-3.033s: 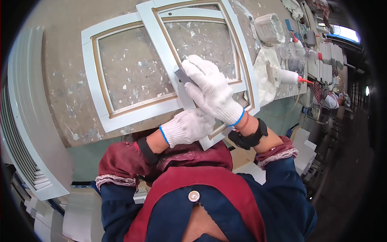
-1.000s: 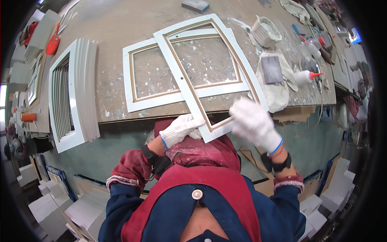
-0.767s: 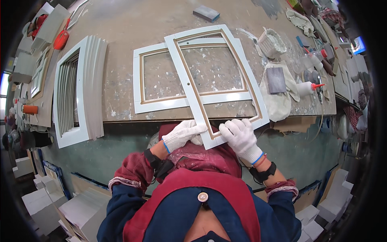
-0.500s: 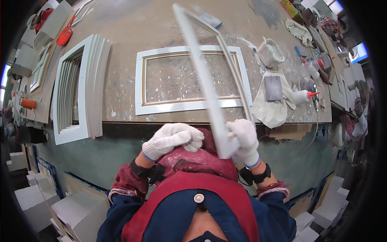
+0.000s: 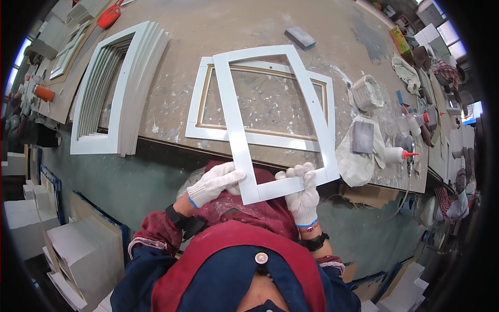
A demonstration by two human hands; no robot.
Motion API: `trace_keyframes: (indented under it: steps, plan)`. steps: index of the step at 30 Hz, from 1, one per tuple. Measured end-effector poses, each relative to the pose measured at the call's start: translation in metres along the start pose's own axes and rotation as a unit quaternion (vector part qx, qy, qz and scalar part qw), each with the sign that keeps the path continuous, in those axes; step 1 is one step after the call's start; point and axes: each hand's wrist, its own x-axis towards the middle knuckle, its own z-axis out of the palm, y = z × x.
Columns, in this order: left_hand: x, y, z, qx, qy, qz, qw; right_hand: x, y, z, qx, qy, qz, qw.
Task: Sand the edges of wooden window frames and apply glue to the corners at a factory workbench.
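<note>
A white rectangular frame [image 5: 235,130] is held tilted above the bench's front edge. My right hand [image 5: 303,200], in a white knit glove, is closed around its near bar, with fingers showing inside the opening. At the frame's lower left side, my gloved left hand [image 5: 215,184] pinches the edge. Behind it, partly covered, a second white frame [image 5: 202,131] with a brown inner edge lies flat on the bench.
Several white frames [image 5: 96,145] stand stacked at the left of the paint-stained bench [image 5: 228,31]. At the right are a grey sanding block [image 5: 362,138] on a cloth [image 5: 349,166], a white tub [image 5: 367,93] and a red-tipped bottle [image 5: 395,155]. Another grey block [image 5: 300,38] lies farther back.
The held frame has turned from nearly edge-on to face me. My left hand has moved onto its left edge; my right hand has shifted slightly left. The view has swung a little.
</note>
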Motion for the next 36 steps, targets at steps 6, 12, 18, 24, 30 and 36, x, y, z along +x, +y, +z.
trace_keyframes:
  steps: [6, 12, 18, 24, 30, 36]
  plan:
    - [0.005, -0.026, -0.024, -0.030, 0.164, 0.028, 0.986, -0.034, -0.022, -0.034, -0.403, 0.063, 0.356, 0.841]
    - [-0.005, -0.035, -0.034, -0.148, 0.173, 0.037, 0.973, -0.030, -0.077, 0.023, -0.399, -0.035, 0.255, 0.880]
    - [-0.010, -0.031, -0.017, -0.098, 0.093, -0.032, 0.990, 0.033, -0.093, 0.138, -0.613, -0.385, -0.031, 0.689]
    - [-0.008, -0.030, 0.001, -0.178, 0.133, -0.043, 0.974, 0.034, -0.103, 0.174, -0.663, -0.476, -0.085, 0.572]
    - [-0.004, -0.002, 0.004, -0.145, 0.199, -0.084, 0.966, 0.023, -0.105, 0.159, -0.696, -0.429, -0.055, 0.572]
    - [-0.002, -0.020, -0.017, -0.154, 0.131, -0.013, 0.979, 0.027, -0.103, 0.151, -0.715, -0.415, -0.032, 0.562]
